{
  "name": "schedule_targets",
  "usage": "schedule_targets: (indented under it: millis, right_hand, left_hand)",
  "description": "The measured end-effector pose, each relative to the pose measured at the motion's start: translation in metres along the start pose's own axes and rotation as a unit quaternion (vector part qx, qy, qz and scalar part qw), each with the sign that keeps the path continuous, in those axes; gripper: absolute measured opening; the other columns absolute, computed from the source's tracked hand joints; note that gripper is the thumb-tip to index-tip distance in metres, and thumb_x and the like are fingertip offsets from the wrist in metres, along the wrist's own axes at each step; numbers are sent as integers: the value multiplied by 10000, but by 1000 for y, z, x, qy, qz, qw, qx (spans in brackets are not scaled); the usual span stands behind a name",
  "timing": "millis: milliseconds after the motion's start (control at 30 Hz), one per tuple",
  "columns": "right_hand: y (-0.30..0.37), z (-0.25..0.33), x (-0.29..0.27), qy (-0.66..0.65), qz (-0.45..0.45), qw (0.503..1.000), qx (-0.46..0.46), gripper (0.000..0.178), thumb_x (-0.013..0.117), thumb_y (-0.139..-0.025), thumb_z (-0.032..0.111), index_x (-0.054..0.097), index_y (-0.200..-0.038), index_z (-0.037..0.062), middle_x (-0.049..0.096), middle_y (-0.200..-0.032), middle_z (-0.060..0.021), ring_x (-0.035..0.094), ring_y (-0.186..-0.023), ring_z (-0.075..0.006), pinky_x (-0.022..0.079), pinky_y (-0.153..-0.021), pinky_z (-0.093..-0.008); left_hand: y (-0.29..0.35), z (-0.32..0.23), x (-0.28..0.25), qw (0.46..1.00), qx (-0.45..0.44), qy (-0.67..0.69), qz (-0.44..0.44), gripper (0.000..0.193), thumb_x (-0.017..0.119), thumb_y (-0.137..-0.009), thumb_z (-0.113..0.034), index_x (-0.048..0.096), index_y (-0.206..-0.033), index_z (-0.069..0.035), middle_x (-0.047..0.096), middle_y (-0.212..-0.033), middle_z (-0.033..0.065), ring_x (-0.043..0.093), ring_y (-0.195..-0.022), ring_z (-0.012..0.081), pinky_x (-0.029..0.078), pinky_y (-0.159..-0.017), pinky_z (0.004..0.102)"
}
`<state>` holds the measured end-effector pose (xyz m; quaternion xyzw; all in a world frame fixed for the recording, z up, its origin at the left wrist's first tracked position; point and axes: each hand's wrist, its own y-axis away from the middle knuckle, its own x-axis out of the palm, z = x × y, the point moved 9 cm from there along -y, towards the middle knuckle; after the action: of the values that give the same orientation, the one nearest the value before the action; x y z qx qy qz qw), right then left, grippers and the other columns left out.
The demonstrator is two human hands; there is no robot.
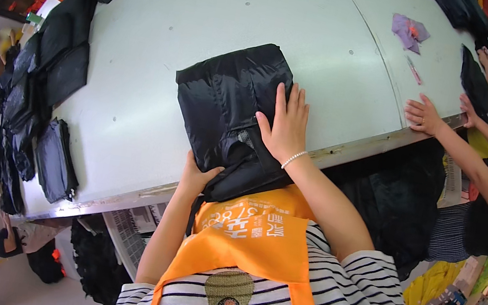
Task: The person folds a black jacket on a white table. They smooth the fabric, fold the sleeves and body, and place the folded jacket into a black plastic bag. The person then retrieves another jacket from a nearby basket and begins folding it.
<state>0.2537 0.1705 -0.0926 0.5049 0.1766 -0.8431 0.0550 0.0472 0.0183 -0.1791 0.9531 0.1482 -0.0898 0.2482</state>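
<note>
Head view. Folded black garment point(235, 87), shiny, lies at the near edge of the pale bench point(151, 55), between the fingers of both hands; its near end reaches the orange apron point(260, 209).

Right hand point(288, 129): fingers straight, thumb spread wide, gripping nothing. Thumb rests on the garment, forefinger along its right edge. White beaded bracelet point(294, 160) on that wrist, just below the fingers.

Left hand point(191, 177): at the garment's near left corner, thumb laid over the cloth. Remaining fingers mostly hidden; how far closed, or how firm the hold, cannot tell.

Well left of the left fingers: a folded dark stack point(57, 158), with more black garments point(61, 37) piled beyond it. Well right of the right fingers: a co-worker's hand point(425, 115) on the bench edge. Past that hand, farther up the bench: a slim red-and-clear tool point(414, 71), then a crumpled purple cloth point(409, 30).
</note>
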Motion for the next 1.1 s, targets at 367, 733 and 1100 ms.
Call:
schedule_targets:
  millis: [367, 733, 1100]
  right_hand:
    - [23, -68, 46, -420, 85, 829, 361, 1192, 751, -661, 601, 181, -1386, -155, 381, -1357, -342, 397, -1290, -389, 319, -1069, -377]
    - [6, 20, 6, -136, 87, 982, 102, 1001, 727, -757, 153, 70, -1490, 335, 433, -1216, -308, 569, -901, -453, 498, -789, -454]
    - [-29, 161, 42, 187, 216, 957, -50, 798, 528, -719, 755, 546, -1315, 226, 251, -1408, -390, 509, -1082, -407, 419, -885, -411]
  left_hand:
    - [7, 27, -3, 955, -172, 233, -58, 694, 783, -764, -333, 482, -1209, 106, 603, -1124, 187, 611, -998, 256, 508, -847, 332]
    - [-7, -24, -5, 965, 20, -157, -208, 658, 784, -713, -312, 431, -1091, 95, 602, -1004, 294, 615, -923, 396, 491, -806, 427]
    - [-43, -68, -16, 954, 109, -260, -105, 325, 543, -875, -230, 422, -1062, 6, 644, -841, 234, 612, -755, 445, 489, -625, 499]
